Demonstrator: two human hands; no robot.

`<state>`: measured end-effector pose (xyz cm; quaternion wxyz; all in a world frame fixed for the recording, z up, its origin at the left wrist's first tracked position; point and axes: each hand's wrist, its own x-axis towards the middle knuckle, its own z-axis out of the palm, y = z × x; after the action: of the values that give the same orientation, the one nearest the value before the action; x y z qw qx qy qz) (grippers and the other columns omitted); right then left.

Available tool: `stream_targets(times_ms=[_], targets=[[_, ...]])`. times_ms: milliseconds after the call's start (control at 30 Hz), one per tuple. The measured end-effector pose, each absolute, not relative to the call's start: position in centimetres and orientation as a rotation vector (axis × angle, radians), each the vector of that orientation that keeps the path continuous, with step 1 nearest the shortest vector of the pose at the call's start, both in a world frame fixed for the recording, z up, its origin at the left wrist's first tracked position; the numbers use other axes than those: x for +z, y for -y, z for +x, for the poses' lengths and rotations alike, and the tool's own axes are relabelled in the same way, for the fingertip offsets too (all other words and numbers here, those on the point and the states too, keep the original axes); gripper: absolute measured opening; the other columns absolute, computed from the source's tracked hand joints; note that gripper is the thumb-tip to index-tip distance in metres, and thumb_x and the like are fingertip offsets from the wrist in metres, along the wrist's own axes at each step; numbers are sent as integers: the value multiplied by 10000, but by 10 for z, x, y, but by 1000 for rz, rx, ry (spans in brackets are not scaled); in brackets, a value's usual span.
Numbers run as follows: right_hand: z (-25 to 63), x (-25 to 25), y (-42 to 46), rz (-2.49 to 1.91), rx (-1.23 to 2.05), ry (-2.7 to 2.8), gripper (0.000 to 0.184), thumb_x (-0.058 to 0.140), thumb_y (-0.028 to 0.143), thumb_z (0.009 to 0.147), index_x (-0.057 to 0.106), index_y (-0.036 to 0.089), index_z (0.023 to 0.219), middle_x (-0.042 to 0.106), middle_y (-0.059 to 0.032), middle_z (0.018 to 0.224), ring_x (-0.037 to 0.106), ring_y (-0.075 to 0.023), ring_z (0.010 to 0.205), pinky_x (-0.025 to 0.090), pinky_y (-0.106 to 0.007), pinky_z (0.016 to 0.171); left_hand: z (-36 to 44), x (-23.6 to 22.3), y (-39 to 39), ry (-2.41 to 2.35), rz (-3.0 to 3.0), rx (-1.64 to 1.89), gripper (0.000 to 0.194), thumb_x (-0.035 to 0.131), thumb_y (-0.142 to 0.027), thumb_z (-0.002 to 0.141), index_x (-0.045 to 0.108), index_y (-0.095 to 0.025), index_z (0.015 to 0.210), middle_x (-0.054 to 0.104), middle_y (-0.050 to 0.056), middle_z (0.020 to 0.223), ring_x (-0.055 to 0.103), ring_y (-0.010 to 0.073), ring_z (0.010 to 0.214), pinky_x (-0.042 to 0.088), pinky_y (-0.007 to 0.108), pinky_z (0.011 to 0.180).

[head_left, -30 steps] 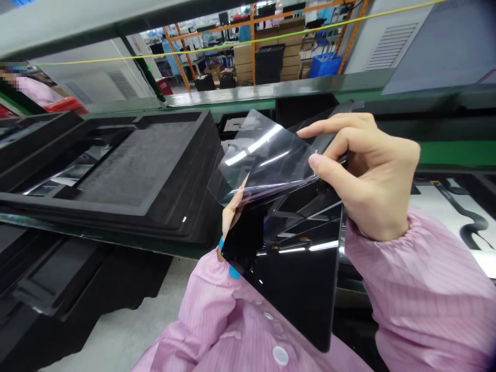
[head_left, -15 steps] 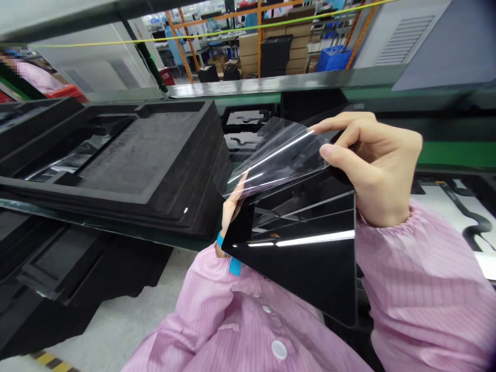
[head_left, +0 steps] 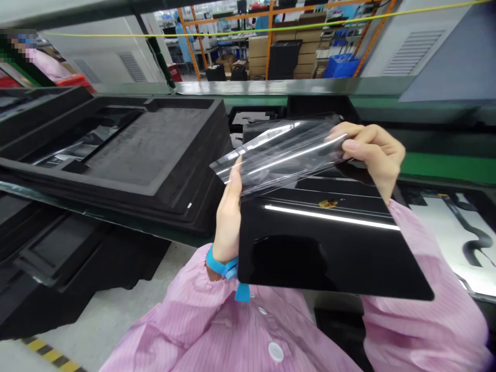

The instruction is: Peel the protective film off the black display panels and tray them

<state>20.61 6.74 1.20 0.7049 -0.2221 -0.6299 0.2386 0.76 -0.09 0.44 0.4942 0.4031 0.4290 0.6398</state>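
A glossy black glass panel (head_left: 302, 248) is held up in front of my body, its face mirroring the lights. My left hand (head_left: 228, 217) grips the panel's left edge, thumb along the side and the other fingers hidden behind. A clear protective film (head_left: 279, 150) bends over the panel's upper part, lifted from the surface. With thumb and fingers, my right hand (head_left: 372, 150) pinches the film near its right end, above the panel's upper right. A blue strap circles my left wrist.
Stacked black foam trays (head_left: 147, 150) stand at the left, the top one with a shiny dark part in its recess. At the right lies a whitish panel with a black flex cable (head_left: 461, 222). A metal rail (head_left: 271, 88) crosses behind the bench.
The panel has turned and tilted, showing more of its face, and more of my left hand shows. My right hand has shifted slightly, still pinching the film, which now looks more folded.
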Motion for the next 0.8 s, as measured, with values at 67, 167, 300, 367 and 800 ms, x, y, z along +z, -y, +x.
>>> stream_targets(times_ms=[67,167,300,367,800], targets=[[207,12,-68,-500,499,1375,148,553,100,672,494,148,544,652,-45,772,588,-172,822,432,-334,815,9,8,2,-1034,989,1554,335,383,-205,957,612,-279,1190,545,-120,1326,362,125,1334,288,200,1097],[203,17,-65,-510,501,1328,126,527,92,615,498,158,511,645,-24,725,581,-158,780,413,-337,851,12,13,2,-991,990,1597,317,394,-212,956,611,-236,1185,530,-89,1349,348,109,1337,288,167,1081],[195,26,-58,-515,489,1287,137,466,97,579,465,174,465,585,22,615,557,-119,726,393,-308,864,15,17,4,-945,1035,1616,314,403,-196,950,597,-238,1194,528,-84,1353,362,104,1330,326,141,1041],[193,28,-55,-547,475,1276,138,457,106,570,442,177,453,547,24,579,553,-119,728,386,-316,881,15,19,5,-921,1036,1618,310,394,-184,952,614,-239,1163,535,-90,1346,367,101,1328,330,139,1035],[223,21,-63,-1106,843,1370,382,670,598,659,545,237,654,589,-38,1147,619,-241,804,499,-437,701,0,53,-15,-713,574,1254,473,549,-12,769,561,-194,1205,678,13,1143,555,232,1177,384,401,1048]])
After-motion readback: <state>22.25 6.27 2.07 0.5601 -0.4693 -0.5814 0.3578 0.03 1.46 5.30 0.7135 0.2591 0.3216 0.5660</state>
